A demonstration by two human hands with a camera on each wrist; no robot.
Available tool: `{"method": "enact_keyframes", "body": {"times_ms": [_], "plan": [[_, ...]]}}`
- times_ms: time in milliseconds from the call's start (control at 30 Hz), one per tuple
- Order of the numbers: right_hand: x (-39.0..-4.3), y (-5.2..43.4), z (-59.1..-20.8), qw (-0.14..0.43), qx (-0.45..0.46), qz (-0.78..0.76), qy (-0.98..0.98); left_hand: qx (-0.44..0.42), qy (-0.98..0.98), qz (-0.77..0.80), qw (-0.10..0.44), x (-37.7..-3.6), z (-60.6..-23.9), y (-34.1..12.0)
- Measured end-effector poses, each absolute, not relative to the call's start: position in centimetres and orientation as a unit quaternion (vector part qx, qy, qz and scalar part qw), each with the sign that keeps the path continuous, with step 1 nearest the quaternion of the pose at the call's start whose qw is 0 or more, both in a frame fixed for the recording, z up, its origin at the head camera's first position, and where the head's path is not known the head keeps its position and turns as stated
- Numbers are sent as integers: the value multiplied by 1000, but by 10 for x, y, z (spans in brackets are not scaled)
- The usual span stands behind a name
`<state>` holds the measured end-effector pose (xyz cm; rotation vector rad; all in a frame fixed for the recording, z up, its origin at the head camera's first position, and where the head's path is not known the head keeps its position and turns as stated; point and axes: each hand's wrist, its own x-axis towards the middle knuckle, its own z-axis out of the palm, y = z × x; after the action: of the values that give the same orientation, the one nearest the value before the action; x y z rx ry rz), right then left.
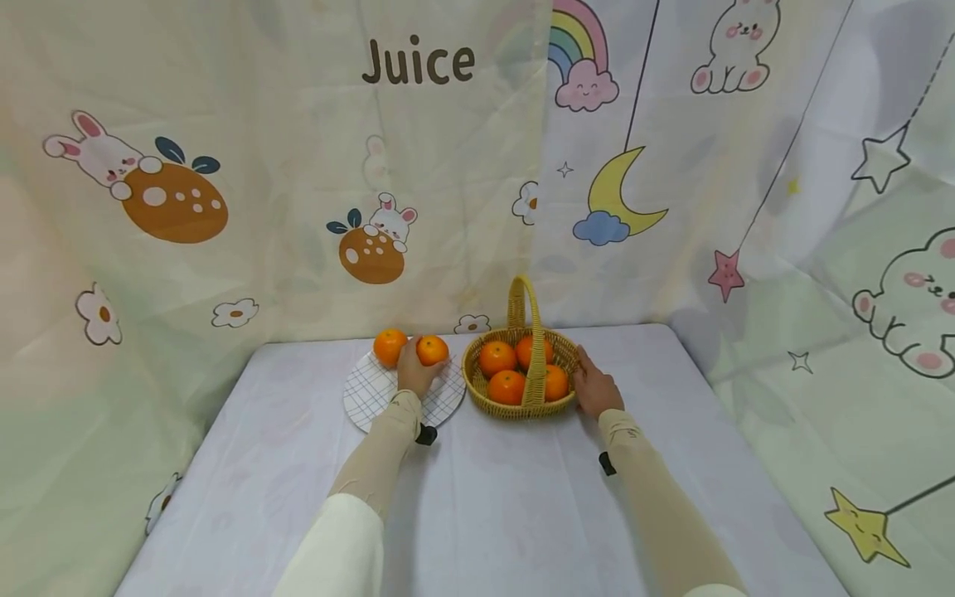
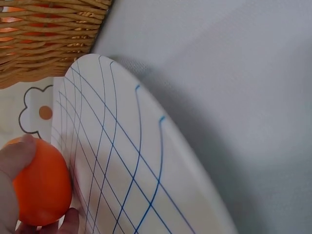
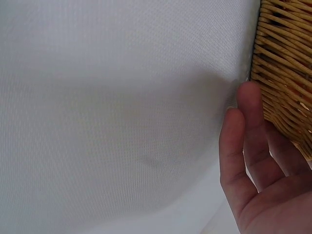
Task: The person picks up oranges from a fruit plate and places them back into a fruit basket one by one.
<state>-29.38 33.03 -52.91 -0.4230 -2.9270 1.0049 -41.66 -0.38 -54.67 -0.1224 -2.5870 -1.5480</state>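
On the left, the person's left hand (image 1: 414, 375) is curling its fingers round an orange (image 1: 432, 350) just over the far edge of the grid-patterned plate (image 1: 367, 395), beside a second orange (image 1: 390, 347) already sitting there; set down that near the rim, I reckon it is risking a roll off onto the cloth or a knock to its neighbour. To the right, the right hand (image 1: 594, 385) is lying with straight fingers against the wicker basket (image 1: 520, 408), gripping nothing as far as I can tell, so a nudge could shift the basket and its four oranges.
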Motion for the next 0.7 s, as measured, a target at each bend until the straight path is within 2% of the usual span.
{"method": "enact_keyframes", "body": {"times_ms": [267,700], "plan": [[-294,331,-532,6,-141,328,-934,-46,-852,-520,42,-417,-543,-7],[-297,334,-533,14,-133,318,-939,-90,-857,-502,67,-418,-521,2]]}}
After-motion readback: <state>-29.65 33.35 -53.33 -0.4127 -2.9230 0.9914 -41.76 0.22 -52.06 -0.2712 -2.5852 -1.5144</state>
